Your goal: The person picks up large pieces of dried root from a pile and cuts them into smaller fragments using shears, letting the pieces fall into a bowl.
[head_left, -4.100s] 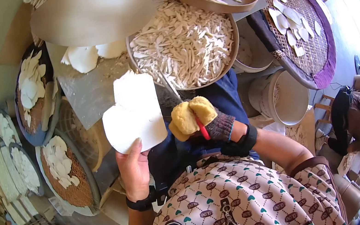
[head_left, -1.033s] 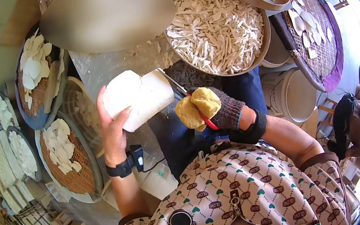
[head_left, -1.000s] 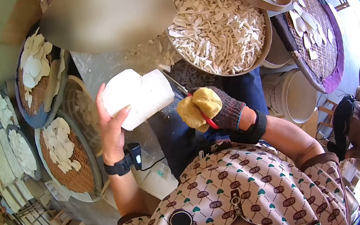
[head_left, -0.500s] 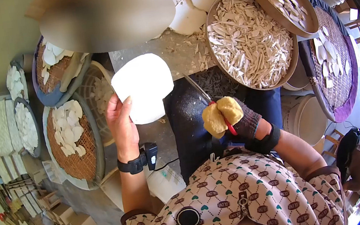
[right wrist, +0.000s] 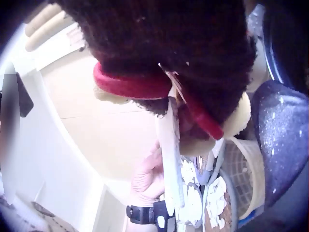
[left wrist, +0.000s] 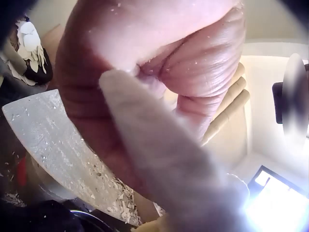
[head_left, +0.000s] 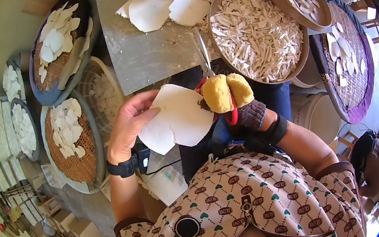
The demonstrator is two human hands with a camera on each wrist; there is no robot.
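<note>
In the head view, my left hand pinches a flat white piece between thumb and fingers; a pointed notch marks its lower edge. Seen edge-on in the left wrist view, this white piece is fairly thick. My right hand wears a dark knitted glove with yellow sponge pads strapped over it. It grips red-handled scissors, their blades pointing away from me, while gloved fingers meet the white piece's right edge. In the right wrist view, the red handle loops round the glove beside that edge.
A round tray full of white strips stands ahead on the right, a smaller tray overlapping it. Larger white pieces lie on the grey board. Woven trays stand at the left; a bucket and another person are at the right.
The white piece has been turned, bringing its notch towards me, and shifted between both hands. My right hand has moved in to meet it, with the scissors swung to point away.
</note>
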